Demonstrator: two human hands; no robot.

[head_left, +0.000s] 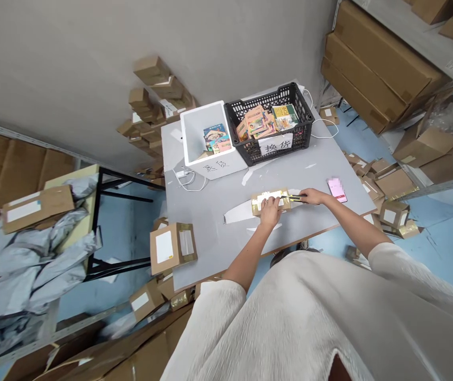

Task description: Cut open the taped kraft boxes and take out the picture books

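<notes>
A small taped cardboard box (255, 205) with a white label lies on the grey table near its front edge. My left hand (270, 210) rests on top of this box, its fingers spread over the label. In my right hand (309, 196) is a box cutter (296, 198) with yellow and black parts, its front end at the right side of the box. My right fingers are wrapped round the handle. A phone (336, 189) with a pink screen lies on the table to the right of my right hand.
A white foam box (214, 168) and a black plastic crate (268, 157), both holding books, stand at the table's (210, 233) back. A larger cardboard box (173, 247) sits at the left edge. Parcels are piled around the table; grey bags (52, 264) lie at left.
</notes>
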